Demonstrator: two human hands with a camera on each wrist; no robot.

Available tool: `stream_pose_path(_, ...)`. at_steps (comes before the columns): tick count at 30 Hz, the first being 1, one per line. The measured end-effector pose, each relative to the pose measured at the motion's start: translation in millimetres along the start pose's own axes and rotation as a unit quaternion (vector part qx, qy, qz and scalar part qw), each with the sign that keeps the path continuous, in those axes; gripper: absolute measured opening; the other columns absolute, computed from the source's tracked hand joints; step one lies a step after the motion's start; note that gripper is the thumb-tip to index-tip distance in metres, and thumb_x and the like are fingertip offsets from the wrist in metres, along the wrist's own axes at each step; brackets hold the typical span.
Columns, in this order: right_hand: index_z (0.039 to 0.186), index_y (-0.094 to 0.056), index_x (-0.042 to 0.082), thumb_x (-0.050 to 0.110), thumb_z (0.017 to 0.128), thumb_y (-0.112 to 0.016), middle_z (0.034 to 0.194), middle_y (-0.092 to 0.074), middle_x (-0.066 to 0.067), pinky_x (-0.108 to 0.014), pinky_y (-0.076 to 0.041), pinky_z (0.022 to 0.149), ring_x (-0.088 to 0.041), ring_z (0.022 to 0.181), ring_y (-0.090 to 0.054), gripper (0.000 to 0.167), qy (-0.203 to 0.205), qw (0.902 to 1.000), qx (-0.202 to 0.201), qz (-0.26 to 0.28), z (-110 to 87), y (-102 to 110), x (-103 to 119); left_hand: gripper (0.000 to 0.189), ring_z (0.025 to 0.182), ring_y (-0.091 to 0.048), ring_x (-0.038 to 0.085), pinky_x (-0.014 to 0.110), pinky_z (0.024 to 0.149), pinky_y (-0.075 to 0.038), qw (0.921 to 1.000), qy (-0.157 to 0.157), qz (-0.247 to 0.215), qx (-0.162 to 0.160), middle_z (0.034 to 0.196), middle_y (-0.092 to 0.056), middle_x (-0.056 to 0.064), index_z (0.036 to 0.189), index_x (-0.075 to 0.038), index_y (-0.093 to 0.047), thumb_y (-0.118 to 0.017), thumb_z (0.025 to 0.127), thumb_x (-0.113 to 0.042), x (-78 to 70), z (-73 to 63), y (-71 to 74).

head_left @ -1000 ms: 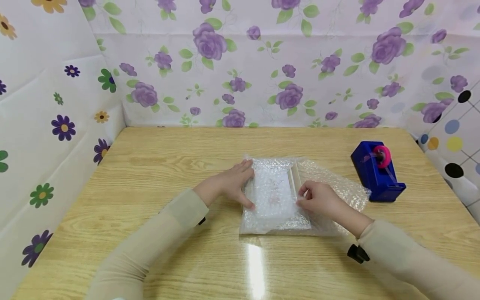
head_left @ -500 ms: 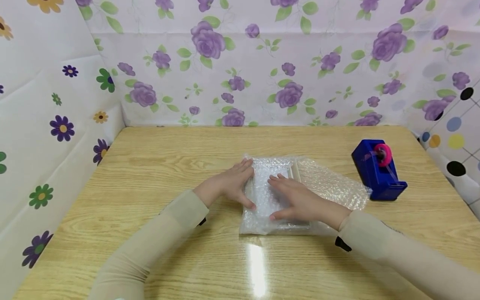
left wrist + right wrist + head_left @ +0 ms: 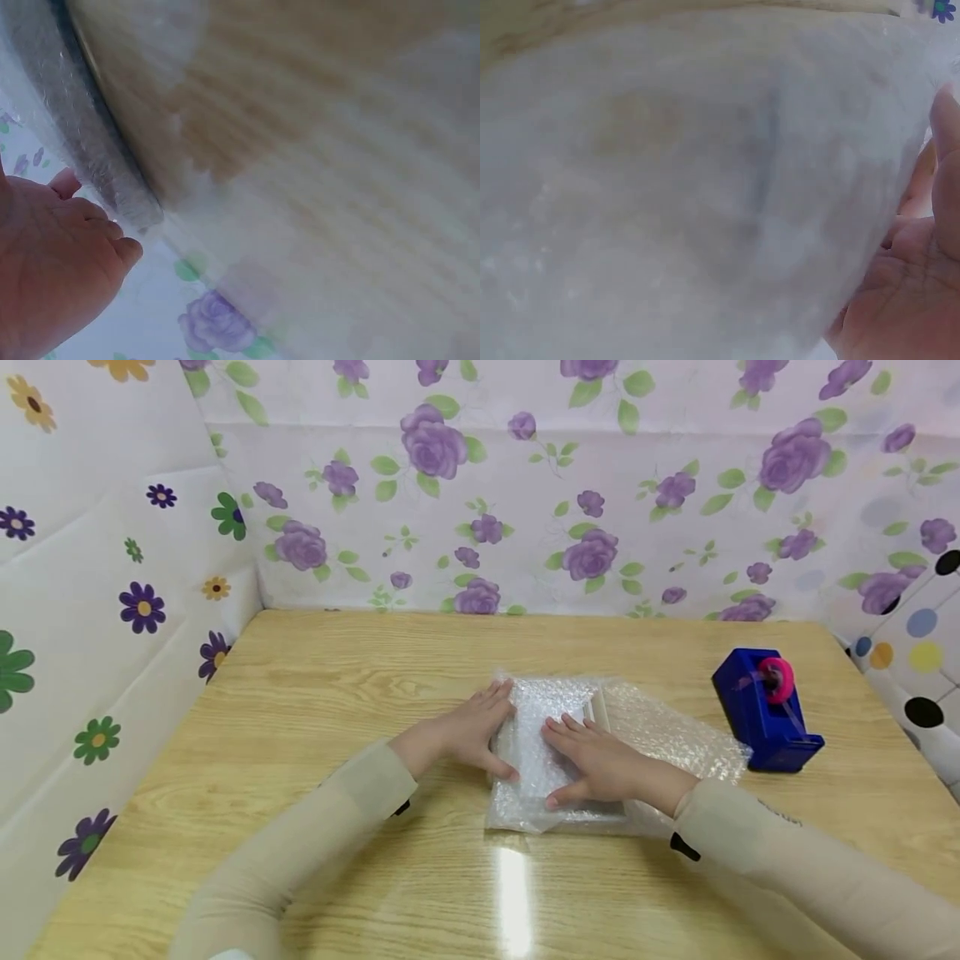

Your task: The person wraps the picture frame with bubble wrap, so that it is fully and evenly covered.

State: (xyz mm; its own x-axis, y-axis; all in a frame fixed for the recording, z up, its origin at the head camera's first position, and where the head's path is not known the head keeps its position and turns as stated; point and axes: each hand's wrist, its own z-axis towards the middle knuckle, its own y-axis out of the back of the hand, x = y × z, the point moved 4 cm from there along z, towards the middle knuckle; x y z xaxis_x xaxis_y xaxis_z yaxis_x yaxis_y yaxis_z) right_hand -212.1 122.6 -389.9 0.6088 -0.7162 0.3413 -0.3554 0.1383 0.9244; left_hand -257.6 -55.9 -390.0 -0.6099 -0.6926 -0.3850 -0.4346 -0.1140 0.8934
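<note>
A picture frame with a pale border lies flat on the table, partly covered by a folded sheet of bubble wrap. My left hand rests along the left edge of the wrapped frame, thumb and fingers spread. In the left wrist view the wrapped side runs past the fingers of that hand. My right hand lies on top of the wrap with its fingers extended, over the middle of the frame. The right wrist view shows bubble wrap filling most of the picture beside the right palm.
A blue tape dispenser with a pink-cored roll stands at the right, close to the loose end of the bubble wrap. The wooden table meets a flowered cloth at the back.
My right hand has let go of the wrap's edge it pinched and moved left, now lying flat on the wrapped frame. My left hand keeps its place. The head view has shifted slightly.
</note>
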Motion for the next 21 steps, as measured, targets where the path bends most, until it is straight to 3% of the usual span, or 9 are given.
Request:
stream_pose_path(6,0.144,-0.03,-0.008,0.053,0.078,-0.069,0.151,-0.027,-0.026,-0.059,-0.015,0.114,-0.045,0.141,-0.018,0.098,0.001,1.0,0.002,0.005,-0.4,-1,0,0.097,0.147,0.004,0.029,0.043,0.12,-0.001,0.9999,-0.002,0.014,-0.002,0.159,0.003,0.014,0.151,-0.004,-0.022,-0.064,0.082,-0.057,-1.6,-10.4,-3.1)
stream_pose_path(14,0.145,-0.029,-0.006,0.054,0.078,-0.069,0.152,-0.026,-0.024,-0.059,-0.012,0.115,-0.044,0.141,-0.017,0.099,-0.003,0.9998,-0.008,0.017,0.4,-1,-4,0.087,0.147,-0.012,0.029,0.047,0.119,-0.01,0.9972,-0.059,0.042,-0.016,0.158,-0.017,0.012,0.149,-0.003,-0.028,-0.056,0.087,-0.058,-25.1,-19.5,-6.0)
stream_pose_path(21,0.145,-0.029,-0.006,0.055,0.077,-0.069,0.152,-0.027,-0.023,-0.06,-0.011,0.115,-0.044,0.141,-0.017,0.099,0.0,0.9997,-0.019,0.018,-2.1,-5,-5,0.095,0.147,-0.012,0.023,0.045,0.12,-0.007,0.9988,-0.02,0.043,0.007,0.159,-0.016,0.006,0.151,-0.008,-0.023,-0.057,0.082,-0.064,-30.1,-17.4,-18.2)
